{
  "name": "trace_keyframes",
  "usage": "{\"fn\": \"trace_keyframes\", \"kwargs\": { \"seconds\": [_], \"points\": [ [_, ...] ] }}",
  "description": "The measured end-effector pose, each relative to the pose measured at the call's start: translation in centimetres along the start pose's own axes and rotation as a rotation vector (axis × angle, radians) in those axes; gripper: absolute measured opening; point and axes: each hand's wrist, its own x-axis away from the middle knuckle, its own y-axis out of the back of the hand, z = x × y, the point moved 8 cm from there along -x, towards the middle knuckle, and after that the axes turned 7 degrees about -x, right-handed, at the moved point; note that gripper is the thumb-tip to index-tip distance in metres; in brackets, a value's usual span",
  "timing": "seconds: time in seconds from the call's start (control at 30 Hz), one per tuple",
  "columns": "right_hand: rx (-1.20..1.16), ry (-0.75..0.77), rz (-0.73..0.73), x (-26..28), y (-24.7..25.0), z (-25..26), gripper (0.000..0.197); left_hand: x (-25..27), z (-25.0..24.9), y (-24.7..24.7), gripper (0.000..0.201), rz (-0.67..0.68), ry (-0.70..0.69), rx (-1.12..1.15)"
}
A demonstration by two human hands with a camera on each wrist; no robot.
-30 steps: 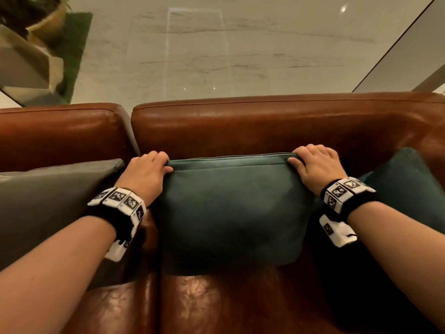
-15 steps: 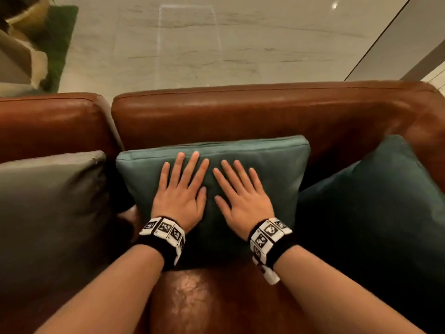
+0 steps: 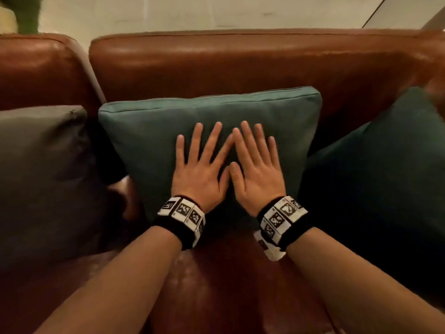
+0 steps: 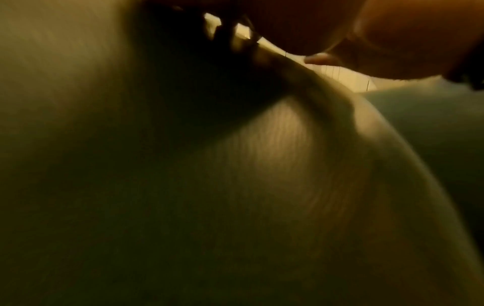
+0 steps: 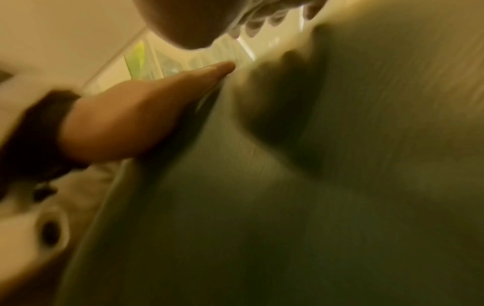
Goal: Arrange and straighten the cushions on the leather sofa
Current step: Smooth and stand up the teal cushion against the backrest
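A teal cushion [image 3: 144, 141] leans upright against the brown leather sofa back [image 3: 240, 61] in the middle of the head view. My left hand [image 3: 202, 160] and right hand [image 3: 255, 162] lie flat on its front face, side by side, fingers straight and spread, index fingers and thumbs touching. A grey cushion [image 3: 41, 169] stands to its left and a darker green cushion [image 3: 385, 177] to its right. Both wrist views are blurred and show teal fabric [image 5: 288, 207] close up; the right wrist view also shows my left hand [image 5: 136, 116] pressed to the cushion.
The leather seat [image 3: 216, 285] shows below the cushion between my forearms. A second sofa back section [image 3: 41, 68] sits at the left. Pale stone floor [image 3: 192, 10] lies behind the sofa, with a green mat at the far left.
My hands let go of the teal cushion's top corners and came down flat on its front. Since half a second ago they have drawn closer together and now touch.
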Motion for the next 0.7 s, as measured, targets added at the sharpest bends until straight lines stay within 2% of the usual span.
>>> {"fn": "trace_keyframes", "kwargs": {
  "seconds": [0.03,0.1,0.2,0.27,0.33,0.37,0.4,0.47,0.53,0.6,0.7],
  "points": [
    [0.048,0.028,0.024,0.2,-1.4,0.4,0.062,0.0,-0.1,-1.0,0.067,0.004,-0.009,-0.019],
    [0.115,-0.022,0.002,0.3,-2.4,-2.6,0.063,0.1,1.8,-2.0,0.066,-0.039,0.028,-0.031],
    [0.130,-0.214,-0.058,1.9,-2.0,-9.6,0.066,1.5,6.2,-2.3,0.068,-0.079,0.083,-0.066],
    [0.033,-0.388,-0.103,3.8,-1.5,-13.1,0.070,2.7,9.3,-2.5,0.070,-0.076,0.211,-0.054],
    [-0.052,-0.463,-0.177,5.3,-1.0,-12.6,0.077,3.7,9.8,-2.1,0.074,-0.096,0.380,-0.012],
    [-0.065,-0.419,-0.203,5.6,-0.9,-10.5,0.077,4.1,8.6,-2.0,0.075,-0.112,0.410,0.019],
    [-0.063,-0.324,-0.216,5.7,-1.2,-7.6,0.076,4.5,6.5,-2.3,0.076,-0.132,0.365,0.050],
    [-0.012,-0.083,-0.171,5.9,-4.0,-1.5,0.071,5.9,0.7,-4.3,0.074,-0.159,0.113,0.070],
    [0.081,0.034,-0.109,6.3,-7.5,0.7,0.068,7.7,-2.0,-7.5,0.074,-0.140,-0.036,0.018],
    [0.165,0.036,-0.125,6.8,-9.3,-1.6,0.068,9.2,-1.2,-10.0,0.071,-0.110,-0.026,-0.045],
    [0.171,-0.026,-0.146,9.0,-9.5,-6.3,0.065,11.4,1.4,-11.8,0.066,-0.040,-0.011,-0.066]
  ]
}}
